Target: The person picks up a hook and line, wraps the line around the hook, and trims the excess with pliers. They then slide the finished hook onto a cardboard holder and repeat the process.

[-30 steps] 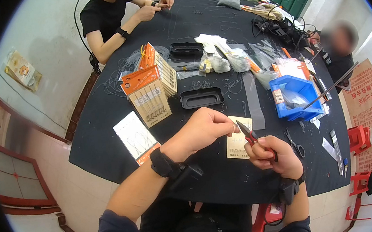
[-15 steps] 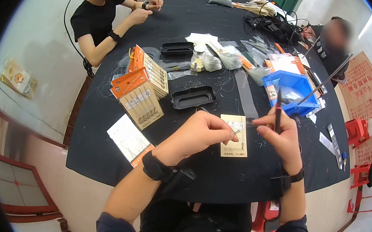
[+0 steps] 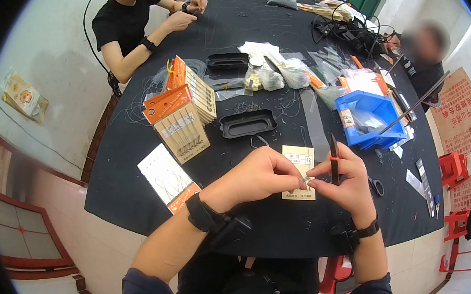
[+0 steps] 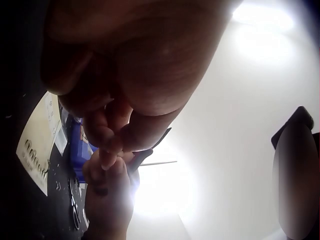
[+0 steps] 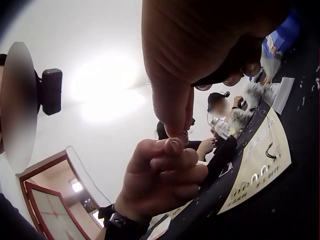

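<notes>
While right grip (image 3: pixel 352 183) clamps pliers (image 3: pixel 335 166), left grip (image 3: pixel 264 174) pinches something tiny (image 3: pixel 308 179), bin (image 3: pixel 373 140) holding plastic (image 3: pixel 366 119)

The head view is bright and fairly sharp, its edges bowed by a round lens and ringed in black; a faint shadow marks the white wall (image 3: pixel 65 107), and a smooth blur hides one head (image 3: pixel 431 41) at right. In the wrist views, white glare washes out much of the background, leaving the near left hand (image 4: pixel 140 60) and right hand (image 5: pixel 210 45) dim and backlit
</notes>
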`<state>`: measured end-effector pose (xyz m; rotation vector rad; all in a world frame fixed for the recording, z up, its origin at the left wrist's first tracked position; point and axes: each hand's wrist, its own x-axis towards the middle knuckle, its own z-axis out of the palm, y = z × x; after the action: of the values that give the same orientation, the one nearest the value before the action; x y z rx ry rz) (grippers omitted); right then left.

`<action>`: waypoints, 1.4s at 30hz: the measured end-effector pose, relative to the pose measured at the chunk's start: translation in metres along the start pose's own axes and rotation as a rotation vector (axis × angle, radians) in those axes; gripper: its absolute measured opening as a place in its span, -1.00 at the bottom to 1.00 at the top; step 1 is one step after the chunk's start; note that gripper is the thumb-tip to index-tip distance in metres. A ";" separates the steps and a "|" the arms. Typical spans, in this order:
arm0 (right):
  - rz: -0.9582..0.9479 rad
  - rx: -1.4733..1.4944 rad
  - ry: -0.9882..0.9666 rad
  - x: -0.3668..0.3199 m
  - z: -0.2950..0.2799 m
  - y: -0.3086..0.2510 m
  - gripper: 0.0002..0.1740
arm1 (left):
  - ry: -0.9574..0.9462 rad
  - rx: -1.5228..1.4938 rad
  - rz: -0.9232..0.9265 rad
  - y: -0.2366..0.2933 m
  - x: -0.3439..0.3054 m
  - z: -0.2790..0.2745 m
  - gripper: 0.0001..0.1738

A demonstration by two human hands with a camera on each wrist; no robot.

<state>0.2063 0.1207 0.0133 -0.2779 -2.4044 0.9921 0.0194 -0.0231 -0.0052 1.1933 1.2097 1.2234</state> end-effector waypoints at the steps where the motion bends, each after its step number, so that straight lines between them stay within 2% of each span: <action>1: -0.003 -0.006 -0.006 0.000 0.000 0.001 -0.70 | -0.003 -0.001 0.008 0.000 0.000 0.000 -0.82; 12: 0.040 0.005 -0.060 0.000 -0.003 -0.006 -0.74 | -0.041 -0.026 -0.011 0.002 0.000 0.001 -0.82; 22: -0.044 0.042 -0.021 0.001 -0.002 -0.005 -0.76 | -0.085 -0.157 -0.036 -0.003 0.002 0.003 -0.82; 42: -0.091 0.012 0.012 0.000 0.000 0.000 -0.72 | -0.040 -0.136 -0.001 -0.003 0.001 0.004 -0.83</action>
<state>0.2059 0.1205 0.0134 -0.1679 -2.3773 0.9607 0.0232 -0.0218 -0.0080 1.1111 1.0800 1.2553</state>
